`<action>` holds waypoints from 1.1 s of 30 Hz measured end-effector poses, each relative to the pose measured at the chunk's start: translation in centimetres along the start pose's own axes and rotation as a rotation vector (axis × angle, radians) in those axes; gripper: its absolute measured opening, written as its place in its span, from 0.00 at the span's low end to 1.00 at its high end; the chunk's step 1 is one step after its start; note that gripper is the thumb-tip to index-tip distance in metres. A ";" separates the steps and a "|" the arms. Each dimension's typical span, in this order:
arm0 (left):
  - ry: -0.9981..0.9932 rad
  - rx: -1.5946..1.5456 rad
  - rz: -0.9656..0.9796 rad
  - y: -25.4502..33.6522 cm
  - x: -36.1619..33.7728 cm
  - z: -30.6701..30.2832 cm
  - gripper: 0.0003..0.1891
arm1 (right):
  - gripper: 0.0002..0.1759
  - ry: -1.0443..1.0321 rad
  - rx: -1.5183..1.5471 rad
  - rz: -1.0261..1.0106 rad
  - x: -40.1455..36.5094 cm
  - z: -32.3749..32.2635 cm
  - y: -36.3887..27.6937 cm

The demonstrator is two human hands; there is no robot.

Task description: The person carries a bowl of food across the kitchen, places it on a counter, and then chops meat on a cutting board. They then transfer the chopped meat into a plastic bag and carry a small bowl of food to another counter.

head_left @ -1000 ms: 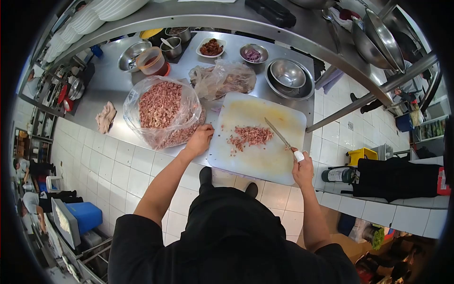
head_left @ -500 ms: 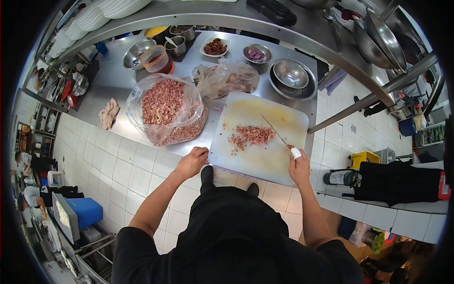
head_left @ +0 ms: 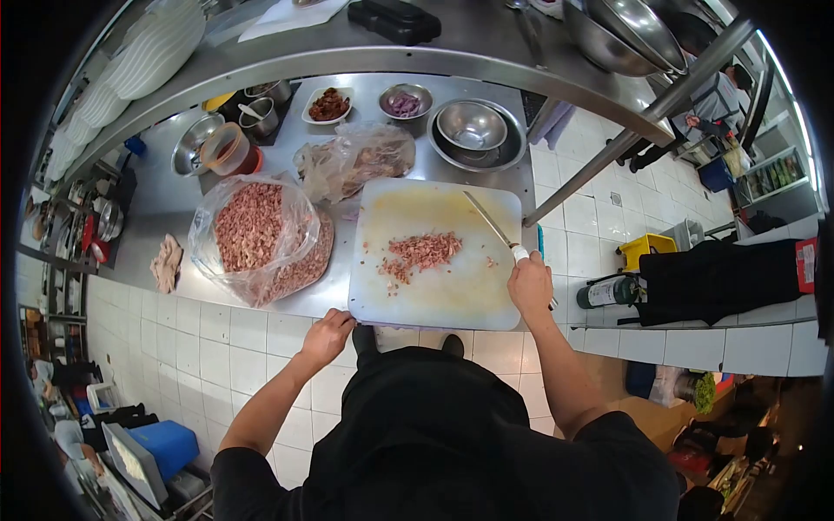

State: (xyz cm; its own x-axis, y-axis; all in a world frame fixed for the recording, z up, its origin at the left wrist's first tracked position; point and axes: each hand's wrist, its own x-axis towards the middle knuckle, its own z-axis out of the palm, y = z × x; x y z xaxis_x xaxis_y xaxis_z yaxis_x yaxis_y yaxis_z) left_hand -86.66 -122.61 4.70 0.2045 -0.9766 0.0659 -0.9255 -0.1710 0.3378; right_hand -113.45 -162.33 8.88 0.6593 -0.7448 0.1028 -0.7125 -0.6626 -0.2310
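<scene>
A kitchen knife (head_left: 489,218) with a white handle is in my right hand (head_left: 530,284), its fingers wrapped around the handle. The blade points up and left over the right side of the white cutting board (head_left: 434,304). On the board lies a small heap of chopped pinkish meat (head_left: 426,250), with a few scraps around it. My left hand (head_left: 329,337) is closed at the board's near left corner, its fingertips partly hidden. Left of the board stands a clear plastic bag (head_left: 300,269), open at the top and full of chopped meat (head_left: 252,224).
Behind the board are another plastic bag (head_left: 369,156), nested steel bowls (head_left: 472,126), a bowl of chopped purple onion (head_left: 404,105) and a dish of browned pieces (head_left: 329,105). A crumpled cloth (head_left: 166,264) lies at left. A steel shelf (head_left: 347,62) crosses overhead.
The view has shifted, so the table appears further left. The knife has turned, showing more of its blade's flat side, and my right hand has rotated with it. My left hand stays at the board's corner.
</scene>
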 end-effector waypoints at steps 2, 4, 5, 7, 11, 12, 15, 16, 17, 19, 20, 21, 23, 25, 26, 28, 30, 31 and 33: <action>0.022 -0.098 -0.047 0.5 1.0 -0.6 0.10 | 0.17 -0.061 -0.102 0.104 0.4 -0.5 -0.2; 0.029 -0.216 -0.137 2.0 3.3 -2.0 0.08 | 0.17 -0.032 -0.123 0.133 0.7 0.3 -0.5; 0.026 -0.218 -0.127 2.5 5.3 -1.9 0.08 | 0.17 -0.012 -0.140 0.150 0.6 0.7 -0.8; 0.182 -0.159 -0.101 3.6 9.2 -1.2 0.08 | 0.15 -0.044 -0.126 0.144 -0.3 1.5 -2.5; 0.199 -0.212 0.020 5.5 14.8 1.3 0.10 | 0.14 -0.149 -0.076 0.062 -4.1 3.2 -7.1; 0.157 -0.202 0.046 5.4 15.7 1.7 0.10 | 0.14 -0.138 -0.079 0.065 -4.0 2.5 -8.1; 0.148 -0.185 0.088 4.8 17.2 2.0 0.10 | 0.14 -0.228 0.127 0.142 -3.1 1.3 -9.5; 0.145 -0.184 0.095 4.8 17.6 2.2 0.10 | 0.14 -0.182 0.099 0.108 -1.4 1.4 -9.0; 0.256 -0.251 0.101 5.3 18.1 1.9 0.10 | 0.15 -0.139 0.069 0.075 0.4 1.4 -8.4; 0.363 -0.321 0.104 5.9 18.3 2.4 0.09 | 0.16 -0.108 -0.041 -0.018 4.2 1.3 -7.0; 0.346 -0.370 0.111 5.8 18.2 3.0 0.10 | 0.16 -0.111 -0.040 -0.020 5.4 2.1 -6.2; 0.329 -0.416 0.118 5.8 18.1 3.3 0.11 | 0.17 -0.062 -0.061 -0.105 6.6 3.4 -5.3; 0.351 -0.445 0.082 6.7 18.0 3.1 0.10 | 0.19 -0.014 -0.081 -0.193 6.9 4.2 -5.2; 0.368 -0.477 0.047 7.2 17.5 2.5 0.10 | 0.25 -0.104 -0.085 -0.370 5.3 4.0 -5.5; 0.425 -0.496 0.023 7.1 17.2 2.3 0.09 | 0.25 -0.107 -0.084 -0.367 4.3 3.5 -5.6; 0.480 -0.518 0.004 6.5 16.8 2.3 0.09 | 0.29 -0.210 -0.028 -0.447 2.3 2.0 -5.5; 0.566 -0.467 -0.175 4.3 15.8 2.5 0.13 | 0.31 -0.218 -0.003 -0.398 0.8 0.6 -4.7; 0.563 -0.472 -0.169 3.0 15.6 2.6 0.13 | 0.32 -0.225 0.024 -0.351 0.1 -0.2 -4.1; 0.587 -0.318 -0.314 1.3 15.8 2.4 0.31 | 0.30 -0.192 0.069 -0.224 -1.7 -1.8 -2.9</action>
State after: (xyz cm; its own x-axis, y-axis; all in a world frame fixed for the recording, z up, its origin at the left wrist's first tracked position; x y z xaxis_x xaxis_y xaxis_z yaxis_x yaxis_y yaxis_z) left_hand -85.41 -138.60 3.93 0.6639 -0.6423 0.3830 -0.6766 -0.2980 0.6733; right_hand -112.95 -159.22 11.13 0.8363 -0.5477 -0.0243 -0.5303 -0.7970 -0.2891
